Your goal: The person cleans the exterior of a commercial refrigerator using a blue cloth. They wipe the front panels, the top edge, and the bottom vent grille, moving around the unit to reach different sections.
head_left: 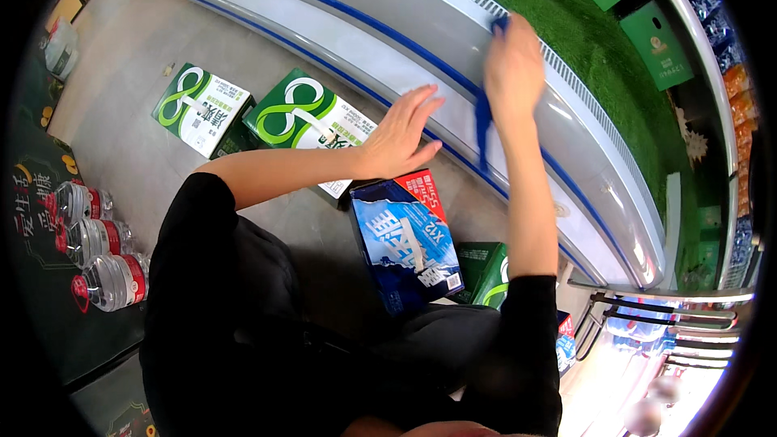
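Note:
My right hand (pixel 516 73), slightly blurred, is closed on a blue cloth (pixel 483 128) at the upper edge of a curved, silver-grey display cooler (pixel 368 40). Part of the cloth shows above the fist, and a longer end hangs down the cooler's front. My left hand (pixel 398 136) holds nothing, its fingers apart, close to the cooler's lower front. Below it, from my viewpoint, is a green-and-white carton (pixel 285 109), partly covered by my forearm; whether they touch I cannot tell. A blue-and-red carton (pixel 405 235) stands just nearer to me.
Another green-and-white carton (pixel 202 109) stands farther left on the grey floor, and a green carton (pixel 479 265) sits beside my right arm. Several large water bottles (pixel 113 282) line the left side. Green boxes (pixel 657 44) rest on the cooler's green lining. Dark metal rails (pixel 647 316) lie at right.

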A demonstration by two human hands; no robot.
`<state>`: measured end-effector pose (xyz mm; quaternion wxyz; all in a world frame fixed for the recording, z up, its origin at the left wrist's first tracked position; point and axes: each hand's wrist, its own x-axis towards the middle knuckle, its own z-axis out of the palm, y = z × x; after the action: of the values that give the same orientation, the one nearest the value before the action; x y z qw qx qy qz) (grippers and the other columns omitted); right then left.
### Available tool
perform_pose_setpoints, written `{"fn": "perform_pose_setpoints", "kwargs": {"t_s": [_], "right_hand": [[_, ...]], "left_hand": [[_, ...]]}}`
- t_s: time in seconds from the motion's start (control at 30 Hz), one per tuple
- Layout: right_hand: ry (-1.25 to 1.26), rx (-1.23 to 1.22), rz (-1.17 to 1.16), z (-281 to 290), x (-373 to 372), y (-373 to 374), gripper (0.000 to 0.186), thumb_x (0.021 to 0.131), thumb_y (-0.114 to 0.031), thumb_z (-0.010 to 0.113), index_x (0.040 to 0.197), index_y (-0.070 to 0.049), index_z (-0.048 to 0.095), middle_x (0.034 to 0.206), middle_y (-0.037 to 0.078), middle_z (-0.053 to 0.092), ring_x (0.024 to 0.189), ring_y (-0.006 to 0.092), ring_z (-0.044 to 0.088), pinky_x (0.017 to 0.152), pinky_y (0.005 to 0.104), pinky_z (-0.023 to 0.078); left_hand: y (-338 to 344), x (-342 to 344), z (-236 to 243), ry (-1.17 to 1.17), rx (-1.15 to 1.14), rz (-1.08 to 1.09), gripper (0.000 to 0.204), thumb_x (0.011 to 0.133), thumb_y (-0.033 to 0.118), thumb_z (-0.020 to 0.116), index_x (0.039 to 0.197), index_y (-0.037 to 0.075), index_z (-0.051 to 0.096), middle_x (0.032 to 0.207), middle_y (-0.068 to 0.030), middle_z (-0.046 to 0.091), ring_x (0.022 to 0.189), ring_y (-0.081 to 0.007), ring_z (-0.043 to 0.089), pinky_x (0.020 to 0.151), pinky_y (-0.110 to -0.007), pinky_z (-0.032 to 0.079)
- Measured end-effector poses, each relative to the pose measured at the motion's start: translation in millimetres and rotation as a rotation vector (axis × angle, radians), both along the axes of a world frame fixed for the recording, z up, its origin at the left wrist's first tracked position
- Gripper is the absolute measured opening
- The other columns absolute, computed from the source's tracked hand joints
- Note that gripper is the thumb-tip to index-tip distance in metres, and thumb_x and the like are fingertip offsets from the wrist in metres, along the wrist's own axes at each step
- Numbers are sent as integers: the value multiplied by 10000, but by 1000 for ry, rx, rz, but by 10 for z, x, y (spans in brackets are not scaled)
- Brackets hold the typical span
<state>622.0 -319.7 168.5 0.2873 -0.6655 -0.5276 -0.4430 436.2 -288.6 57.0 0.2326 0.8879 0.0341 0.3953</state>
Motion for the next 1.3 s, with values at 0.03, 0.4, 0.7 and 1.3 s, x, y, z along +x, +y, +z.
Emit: {"fn": "perform_pose_setpoints", "kwargs": {"t_s": [0.03, 0.4, 0.7, 1.3], "right_hand": [[80, -105, 32, 86, -155, 183, 155, 769, -65, 529, 893, 6, 590, 930, 182, 633, 873, 314, 631, 783, 396, 510], [-84, -262, 152, 3, -168, -222, 360, 803, -71, 515, 1160, -21, 526, 1134, 140, 571, 1111, 287, 543, 956, 376, 438], [90, -17, -458, -60, 652, -1914, 331, 833, -78, 605, 1149, -3, 544, 1076, 157, 604, 1002, 330, 569, 909, 418, 441], [461, -188, 556, -380, -558, -361, 320, 831, -174, 659, 1151, -158, 642, 1027, 132, 587, 1029, 309, 546, 878, 380, 465]], "left_hand": [[32, 50, 4, -34, -12, 40, 673, 815, 166, 642, 1359, -23, 293, 1423, -261, 261, 1306, -432, 291, 1083, -462, 258], [476, 74, 288, -257, 41, 138, 527, 798, 107, 589, 1279, 2, 400, 1401, -237, 296, 1299, -421, 294, 1085, -501, 229], [803, 248, 618, -239, 240, 269, 504, 920, 246, 518, 1339, 9, 370, 1447, -216, 294, 1362, -404, 233, 1109, -520, 154], [616, 303, 787, -570, -405, 64, 409, 964, 222, 461, 1315, 21, 402, 1336, -125, 425, 1242, -240, 388, 1061, -382, 284]]}}
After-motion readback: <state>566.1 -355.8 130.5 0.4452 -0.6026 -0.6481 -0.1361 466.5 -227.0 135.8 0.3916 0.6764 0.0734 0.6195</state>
